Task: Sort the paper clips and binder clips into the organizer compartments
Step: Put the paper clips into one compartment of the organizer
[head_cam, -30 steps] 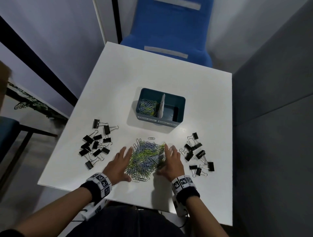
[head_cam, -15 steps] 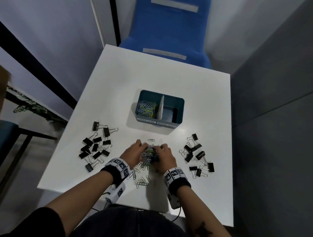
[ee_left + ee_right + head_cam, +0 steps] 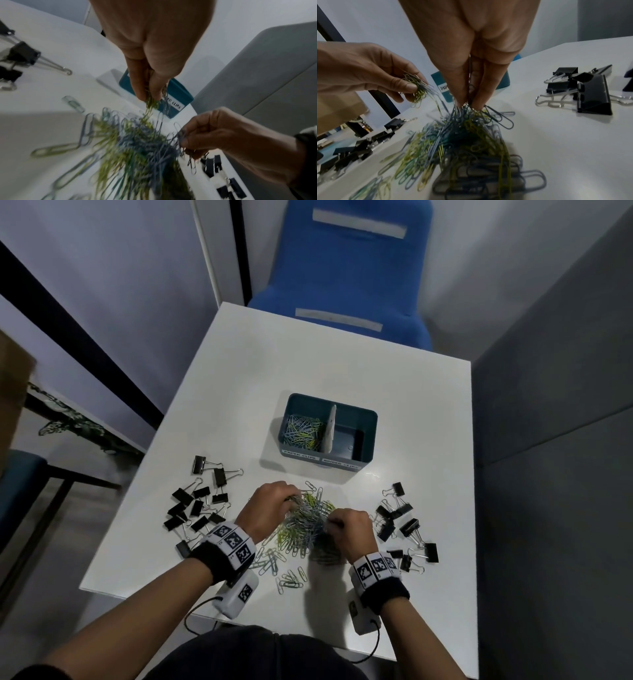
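A tangled bunch of green, blue and grey paper clips (image 3: 308,520) hangs lifted between my two hands above the white table (image 3: 342,371). My left hand (image 3: 270,508) pinches a clump of them (image 3: 417,88) at its fingertips. My right hand (image 3: 346,525) pinches the top of the bunch (image 3: 467,108). Loose paper clips (image 3: 281,566) lie below on the table. The teal organizer (image 3: 368,419) stands just beyond, with paper clips (image 3: 301,433) in its left compartment and nothing visible in the right one. Black binder clips lie in a left group (image 3: 198,505) and a right group (image 3: 400,525).
A blue chair (image 3: 342,275) stands past the table's far edge. A grey partition (image 3: 555,440) runs along the right side. The table's near edge (image 3: 171,604) is close to my wrists. A dark bench (image 3: 20,474) stands off to the left.
My hands went from flat on either side of the paper clip pile to closing together on it, then lifted a bunch up and slightly apart. Some clips fell loose near the front.
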A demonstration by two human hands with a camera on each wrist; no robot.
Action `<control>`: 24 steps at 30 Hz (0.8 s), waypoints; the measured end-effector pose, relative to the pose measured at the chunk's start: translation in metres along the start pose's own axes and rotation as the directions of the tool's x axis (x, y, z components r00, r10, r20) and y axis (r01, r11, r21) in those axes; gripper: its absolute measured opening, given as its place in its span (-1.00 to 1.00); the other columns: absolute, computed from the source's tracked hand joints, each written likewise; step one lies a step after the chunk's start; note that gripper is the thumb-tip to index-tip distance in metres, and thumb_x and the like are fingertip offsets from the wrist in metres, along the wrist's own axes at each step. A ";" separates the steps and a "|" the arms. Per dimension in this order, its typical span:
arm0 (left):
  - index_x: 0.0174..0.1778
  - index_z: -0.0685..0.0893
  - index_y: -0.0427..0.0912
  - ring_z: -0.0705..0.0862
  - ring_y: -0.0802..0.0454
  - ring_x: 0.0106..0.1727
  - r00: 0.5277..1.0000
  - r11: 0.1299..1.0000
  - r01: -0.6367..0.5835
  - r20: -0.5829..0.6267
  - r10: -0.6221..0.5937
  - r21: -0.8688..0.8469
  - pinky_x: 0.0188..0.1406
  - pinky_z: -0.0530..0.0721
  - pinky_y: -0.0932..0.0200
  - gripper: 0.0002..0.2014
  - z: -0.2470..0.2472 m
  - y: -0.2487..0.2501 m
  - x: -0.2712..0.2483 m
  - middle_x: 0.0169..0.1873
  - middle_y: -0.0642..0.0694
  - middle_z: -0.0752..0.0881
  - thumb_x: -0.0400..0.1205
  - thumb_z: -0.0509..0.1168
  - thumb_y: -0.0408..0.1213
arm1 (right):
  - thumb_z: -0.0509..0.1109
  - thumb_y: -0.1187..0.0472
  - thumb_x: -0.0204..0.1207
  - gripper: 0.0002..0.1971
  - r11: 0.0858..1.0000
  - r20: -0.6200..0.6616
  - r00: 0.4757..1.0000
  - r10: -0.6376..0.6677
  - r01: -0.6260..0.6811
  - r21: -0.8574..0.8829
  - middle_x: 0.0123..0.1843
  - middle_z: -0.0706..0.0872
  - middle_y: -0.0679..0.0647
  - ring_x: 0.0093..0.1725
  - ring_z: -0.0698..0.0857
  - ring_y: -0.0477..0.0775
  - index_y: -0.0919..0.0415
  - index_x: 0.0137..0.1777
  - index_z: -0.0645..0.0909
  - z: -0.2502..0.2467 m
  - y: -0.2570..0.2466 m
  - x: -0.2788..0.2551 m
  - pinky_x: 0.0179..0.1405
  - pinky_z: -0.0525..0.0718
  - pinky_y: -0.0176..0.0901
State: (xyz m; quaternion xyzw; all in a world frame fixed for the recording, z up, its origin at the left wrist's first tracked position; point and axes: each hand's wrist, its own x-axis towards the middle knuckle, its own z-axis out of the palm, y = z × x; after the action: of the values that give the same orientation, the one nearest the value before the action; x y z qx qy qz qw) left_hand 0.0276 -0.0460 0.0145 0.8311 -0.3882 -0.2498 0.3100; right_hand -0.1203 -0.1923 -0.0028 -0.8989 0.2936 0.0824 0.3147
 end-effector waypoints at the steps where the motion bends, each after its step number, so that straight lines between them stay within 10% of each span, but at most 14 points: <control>1: 0.05 0.78 -0.13 0.71 0.13 -0.11 1.000 1.000 -0.007 -0.016 0.007 -0.021 -0.02 0.71 0.14 -0.80 -0.007 0.005 0.003 -0.07 -0.06 0.79 0.54 0.43 -0.42 | 0.48 0.25 0.45 -0.92 1.000 -0.009 1.000 -0.008 0.009 0.010 -0.30 0.79 0.00 -0.32 0.64 -0.03 0.08 -0.22 0.77 -0.004 -0.001 -0.001 -0.30 0.51 -0.29; 10: 0.06 0.78 -0.19 0.69 0.21 -0.14 0.971 0.991 -0.112 -0.221 0.092 -0.077 -0.10 0.55 0.54 -0.83 -0.086 0.062 0.062 -0.04 0.00 0.78 0.56 0.43 -0.36 | 0.50 0.32 0.42 -0.89 0.995 -0.077 0.995 -0.057 0.063 0.081 -0.20 0.85 0.04 -0.18 0.76 -0.02 0.14 -0.14 0.83 -0.059 -0.023 0.000 -0.08 0.66 -0.31; 19: 0.27 0.69 -0.10 0.73 -0.06 0.06 0.990 0.998 0.065 -0.124 -0.068 -0.022 0.18 0.69 -0.01 -0.58 -0.093 0.055 0.107 0.09 -0.16 0.77 0.48 0.51 -0.35 | 0.52 0.34 0.42 -0.89 0.966 -0.242 0.953 -0.181 0.218 0.138 -0.15 0.84 0.04 -0.18 0.77 -0.03 0.19 -0.08 0.82 -0.126 -0.090 0.051 -0.03 0.69 -0.31; 24: 0.01 0.74 -0.01 0.72 0.02 -0.17 0.945 0.972 0.184 -0.297 -0.135 0.143 -0.33 0.57 0.23 -0.83 -0.062 0.038 0.073 -0.07 0.04 0.80 0.64 0.28 -0.33 | 0.47 0.36 0.43 -0.89 0.971 -0.266 0.948 -0.174 0.211 0.115 -0.20 0.84 0.09 -0.20 0.76 0.04 0.21 -0.15 0.81 -0.130 -0.118 0.096 -0.09 0.73 -0.18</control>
State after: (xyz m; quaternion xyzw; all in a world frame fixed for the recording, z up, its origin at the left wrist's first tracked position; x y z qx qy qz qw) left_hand 0.0914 -0.1031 0.0709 0.9105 -0.2904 -0.1178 0.2697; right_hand 0.0215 -0.2440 0.1287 -0.9017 0.2473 -0.0858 0.3442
